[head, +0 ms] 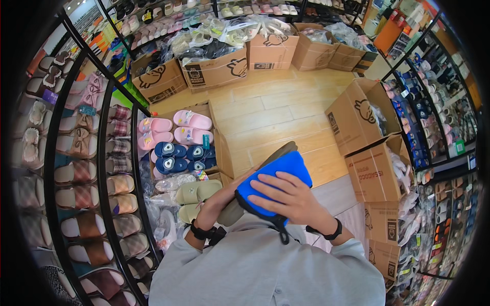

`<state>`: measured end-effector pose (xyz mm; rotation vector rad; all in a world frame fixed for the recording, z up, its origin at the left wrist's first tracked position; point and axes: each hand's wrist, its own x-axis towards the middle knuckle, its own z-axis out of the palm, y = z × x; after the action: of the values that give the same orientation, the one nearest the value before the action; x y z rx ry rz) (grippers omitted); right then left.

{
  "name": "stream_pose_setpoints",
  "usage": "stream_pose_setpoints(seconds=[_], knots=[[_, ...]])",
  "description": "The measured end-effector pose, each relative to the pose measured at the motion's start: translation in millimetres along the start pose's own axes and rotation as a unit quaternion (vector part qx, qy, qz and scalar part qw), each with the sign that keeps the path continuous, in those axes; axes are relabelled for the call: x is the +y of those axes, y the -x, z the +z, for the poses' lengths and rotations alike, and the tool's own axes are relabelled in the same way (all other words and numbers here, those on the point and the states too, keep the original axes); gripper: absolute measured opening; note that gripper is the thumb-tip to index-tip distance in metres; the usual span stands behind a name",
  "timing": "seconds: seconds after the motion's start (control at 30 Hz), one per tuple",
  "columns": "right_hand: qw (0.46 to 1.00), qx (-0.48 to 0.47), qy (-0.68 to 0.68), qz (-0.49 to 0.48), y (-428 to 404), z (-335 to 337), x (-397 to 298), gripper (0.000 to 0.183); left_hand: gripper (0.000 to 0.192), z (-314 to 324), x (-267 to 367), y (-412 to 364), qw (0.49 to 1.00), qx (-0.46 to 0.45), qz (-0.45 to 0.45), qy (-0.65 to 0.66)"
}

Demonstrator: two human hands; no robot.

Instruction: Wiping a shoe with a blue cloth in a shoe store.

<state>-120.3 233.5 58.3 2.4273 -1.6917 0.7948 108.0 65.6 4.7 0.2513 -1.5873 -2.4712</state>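
A bright blue cleaning mitt or cloth pad (303, 168) with black edging and a hanging loop lies under my right hand (281, 195), whose fingers are spread flat over it. Beneath the blue pad is an olive-brown slipper or sole (229, 214), its ends showing past the pad at top and bottom. My left hand (245, 178) comes in from the left behind them; its fingers are mostly hidden by the pad. Left of my forearm, olive slippers (199, 191), navy slippers (171, 165) and pink slippers (192, 119) rest on top of open cartons.
Black-framed racks of slippers (80, 172) stand close on my left. Cardboard cartons (214, 72) with bagged footwear line the far side, and more cartons (369, 172) stand at right before another shoe rack (428, 111). Wood-look flooring (275, 111) lies between them.
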Motion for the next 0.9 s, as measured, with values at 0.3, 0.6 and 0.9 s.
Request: stream_pose_setpoints(seconds=[0.3,0.6,0.9], knots=[[0.975,0.152,-0.048,0.156,-4.1,12.0,45.9,0.059,0.068,17.6,17.2,-8.7,0.995,0.058,-0.085,-0.004],[0.999,0.014,0.002,-0.034,-7.5,19.6,-7.3,0.058,0.060,-1.8,-5.9,14.1,0.994,0.047,-0.092,0.042],[0.973,0.163,-0.056,0.152,-2.6,28.8,37.0,0.062,0.064,-30.2,-48.8,-7.8,0.961,0.098,-0.219,0.136]])
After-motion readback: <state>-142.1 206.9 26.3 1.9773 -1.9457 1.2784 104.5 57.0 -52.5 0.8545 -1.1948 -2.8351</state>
